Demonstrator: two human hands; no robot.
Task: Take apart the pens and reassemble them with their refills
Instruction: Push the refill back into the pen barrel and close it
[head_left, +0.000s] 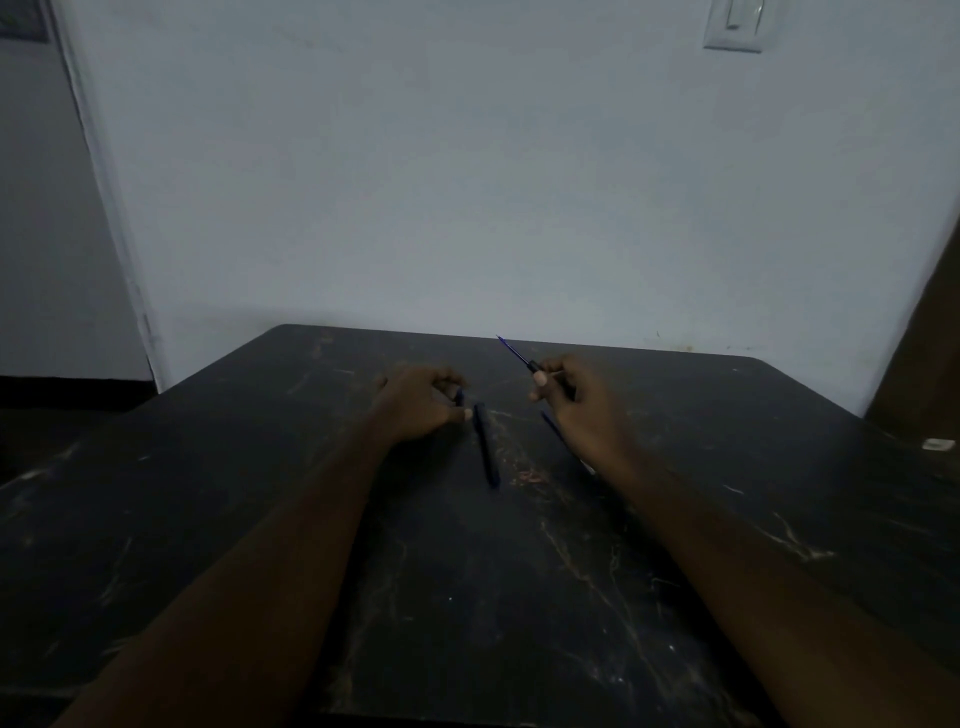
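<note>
A pale wall (467, 182) fills the upper half of the view, with a white light switch plate (735, 23) near its top right corner and a door frame (104, 208) running down its left side. Below it stretches a dark, scratched, marble-patterned table (467, 597), across which both bare forearms reach forward. The left hand (421, 402) rests low on the table, fingers curled in toward the thumb around a small dark piece that is too dim to identify; whether it actually grips that piece cannot be told. The right hand (576, 400) is raised a little above the surface and well apart from the left, its thumb and fingers pinched on a thin blue pen refill (514, 353) that angles up and away to the left, its tip pointing toward the wall. Between the two hands, just beside the left thumb, a dark blue pen barrel (485, 447) lies flat on the table, running toward the viewer. Another slim blue piece (550, 423) shows partly under the right hand. A small white object (937, 444) sits at the table's far right edge.
</note>
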